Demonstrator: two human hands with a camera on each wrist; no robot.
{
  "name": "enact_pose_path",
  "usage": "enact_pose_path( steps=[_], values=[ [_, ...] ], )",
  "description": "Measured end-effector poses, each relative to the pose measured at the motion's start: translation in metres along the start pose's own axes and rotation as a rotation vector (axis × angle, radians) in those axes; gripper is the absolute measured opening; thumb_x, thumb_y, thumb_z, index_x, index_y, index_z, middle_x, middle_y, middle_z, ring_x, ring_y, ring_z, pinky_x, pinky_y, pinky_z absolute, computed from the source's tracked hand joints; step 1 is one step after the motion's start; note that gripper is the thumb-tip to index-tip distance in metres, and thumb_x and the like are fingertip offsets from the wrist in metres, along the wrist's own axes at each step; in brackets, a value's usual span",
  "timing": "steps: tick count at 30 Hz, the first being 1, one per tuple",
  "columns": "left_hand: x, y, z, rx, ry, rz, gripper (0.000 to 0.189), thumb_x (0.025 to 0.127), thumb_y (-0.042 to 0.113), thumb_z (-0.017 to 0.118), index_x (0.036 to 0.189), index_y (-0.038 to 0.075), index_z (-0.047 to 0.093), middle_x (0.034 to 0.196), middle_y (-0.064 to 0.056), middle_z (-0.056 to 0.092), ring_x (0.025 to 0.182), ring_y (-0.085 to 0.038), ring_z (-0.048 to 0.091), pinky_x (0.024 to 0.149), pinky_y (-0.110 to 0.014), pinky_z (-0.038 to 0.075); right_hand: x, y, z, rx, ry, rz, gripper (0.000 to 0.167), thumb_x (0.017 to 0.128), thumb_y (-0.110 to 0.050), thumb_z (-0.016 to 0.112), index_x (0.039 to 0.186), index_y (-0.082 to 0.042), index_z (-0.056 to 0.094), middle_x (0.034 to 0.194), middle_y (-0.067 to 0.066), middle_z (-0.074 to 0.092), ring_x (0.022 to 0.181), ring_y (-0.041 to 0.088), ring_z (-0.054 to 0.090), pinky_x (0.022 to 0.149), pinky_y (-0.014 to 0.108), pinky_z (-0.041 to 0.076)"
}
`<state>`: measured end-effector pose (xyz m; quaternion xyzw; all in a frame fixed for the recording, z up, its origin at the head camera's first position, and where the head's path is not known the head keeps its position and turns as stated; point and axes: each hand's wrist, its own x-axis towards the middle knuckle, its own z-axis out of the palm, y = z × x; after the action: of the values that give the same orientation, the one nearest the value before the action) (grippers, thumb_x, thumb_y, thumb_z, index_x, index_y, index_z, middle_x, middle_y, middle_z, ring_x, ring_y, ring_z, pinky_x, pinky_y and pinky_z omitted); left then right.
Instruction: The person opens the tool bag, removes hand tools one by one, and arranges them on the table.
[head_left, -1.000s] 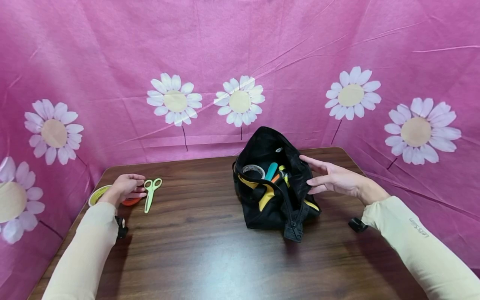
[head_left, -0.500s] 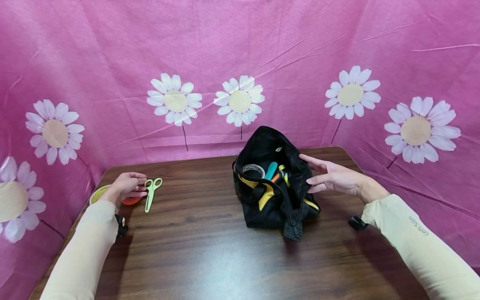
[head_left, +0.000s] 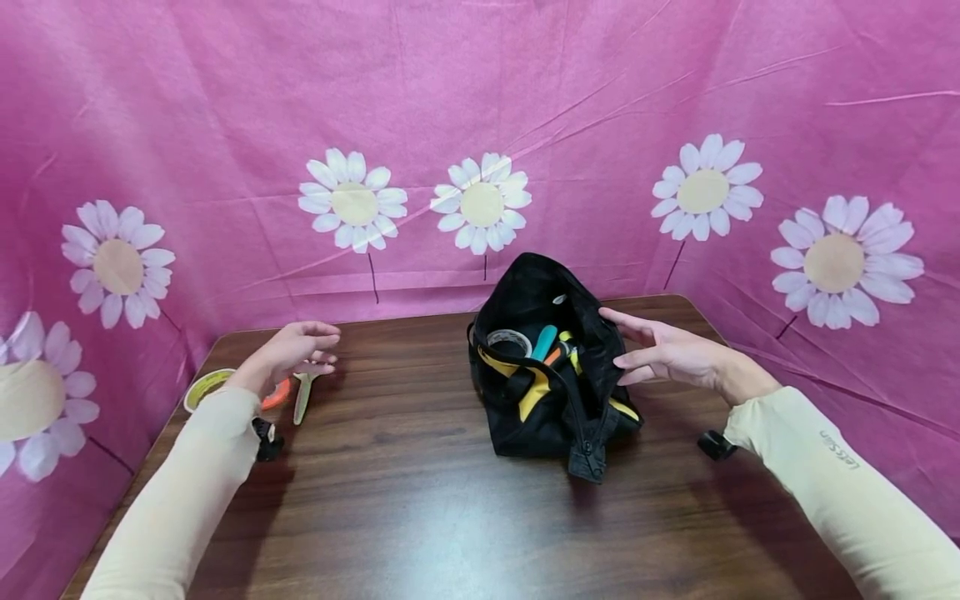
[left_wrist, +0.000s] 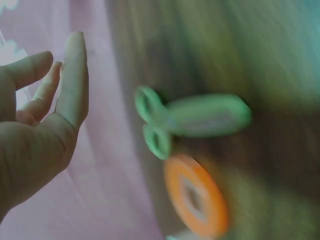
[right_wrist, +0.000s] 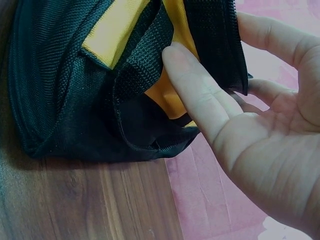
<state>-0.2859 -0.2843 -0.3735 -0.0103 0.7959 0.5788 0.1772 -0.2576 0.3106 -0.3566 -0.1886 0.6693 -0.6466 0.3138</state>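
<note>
Yellow roll: a yellow-and-white ring of tape (head_left: 199,387) lies on the bench (head_left: 375,475) at the far left, partly behind the sleeve.
Orange roll: the orange tape (head_left: 278,395) lies just right of it, close beside the scissors; whether they touch is unclear.
Left hand: the left hand (head_left: 291,353) is raised with fingers loosely extended, holding nothing, apparently between grasps.
Scissors: the light-green scissors (head_left: 302,401) lie on the bench, tips pointing near, their handles hidden beneath the hand in the head view. Taking them would call for lowering the fingers and pinching the handle loops.
Black bag: the black-and-yellow bag (head_left: 525,432) stands right of centre, its mouth wide, holding a tape roll (head_left: 527,342), a teal item (head_left: 544,342) and some orange and yellow pieces.
Right hand: the right hand (head_left: 669,355) touches the bag's right side, fingers mostly straight, seemingly steadying it; that support suits any item passing in.
</note>
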Motion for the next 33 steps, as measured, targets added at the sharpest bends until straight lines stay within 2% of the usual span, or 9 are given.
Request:
enact_pose_path(
  steps=[4, 8, 18, 26, 30, 33],
  values=[
    [0.003, 0.031, 0.025, 0.021, -0.046, 0.047, 0.047, 0.106, 0.012, 0.054, 0.144, -0.010, 0.039, 0.124, -0.015, 0.051, 0.086, -0.016, 0.067, 0.087, -0.039, 0.060, 0.000, 0.000, 0.000, -0.007, 0.001, 0.003, 0.094, 0.097, 0.006, 0.061, 0.164, -0.015, -0.001, 0.166, 0.021, -0.006, 0.124, 0.019, 0.057, 0.099, 0.047, 0.053],
    [0.001, 0.060, 0.051, 0.031, -0.118, 0.093, 0.043, 0.105, 0.013, 0.057, 0.141, -0.008, 0.044, 0.119, -0.013, 0.053, 0.085, -0.016, 0.066, 0.086, -0.041, 0.060, 0.000, -0.001, 0.000, -0.019, 0.009, 0.015, 0.094, 0.097, 0.004, 0.062, 0.164, -0.016, -0.001, 0.166, 0.020, -0.008, 0.124, 0.019, 0.057, 0.099, 0.047, 0.053],
    [-0.012, 0.112, 0.115, 0.067, -0.325, 0.169, 0.031, 0.105, 0.014, 0.059, 0.132, 0.001, 0.055, 0.115, -0.013, 0.057, 0.092, -0.026, 0.066, 0.082, -0.050, 0.061, 0.002, -0.013, 0.002, -0.108, 0.052, 0.038, 0.094, 0.096, 0.000, 0.066, 0.164, -0.017, 0.003, 0.166, 0.022, -0.011, 0.124, 0.017, 0.055, 0.097, 0.044, 0.054],
    [-0.009, 0.151, 0.148, 0.078, -0.392, 0.211, 0.035, 0.105, 0.014, 0.059, 0.136, 0.000, 0.053, 0.130, -0.024, 0.054, 0.094, -0.028, 0.065, 0.084, -0.052, 0.060, 0.001, -0.020, 0.001, -0.143, 0.051, 0.037, 0.096, 0.095, 0.000, 0.067, 0.164, -0.017, 0.004, 0.166, 0.021, -0.011, 0.132, 0.020, 0.047, 0.099, 0.045, 0.053],
    [-0.006, 0.170, 0.166, 0.096, -0.420, 0.235, 0.034, 0.104, 0.016, 0.060, 0.135, 0.003, 0.054, 0.125, -0.020, 0.056, 0.099, -0.032, 0.064, 0.081, -0.050, 0.061, 0.000, -0.025, 0.001, -0.164, 0.067, 0.042, 0.095, 0.094, 0.000, 0.068, 0.164, -0.018, 0.006, 0.167, 0.018, -0.009, 0.135, 0.024, 0.045, 0.099, 0.045, 0.053],
    [-0.002, 0.183, 0.181, 0.103, -0.439, 0.243, 0.032, 0.104, 0.018, 0.061, 0.133, 0.006, 0.055, 0.123, -0.015, 0.058, 0.105, -0.037, 0.062, 0.079, -0.047, 0.062, 0.000, -0.029, 0.002, -0.162, 0.075, 0.041, 0.096, 0.093, 0.000, 0.068, 0.164, -0.018, 0.007, 0.167, 0.018, -0.008, 0.132, 0.030, 0.049, 0.099, 0.045, 0.053]
  ],
)
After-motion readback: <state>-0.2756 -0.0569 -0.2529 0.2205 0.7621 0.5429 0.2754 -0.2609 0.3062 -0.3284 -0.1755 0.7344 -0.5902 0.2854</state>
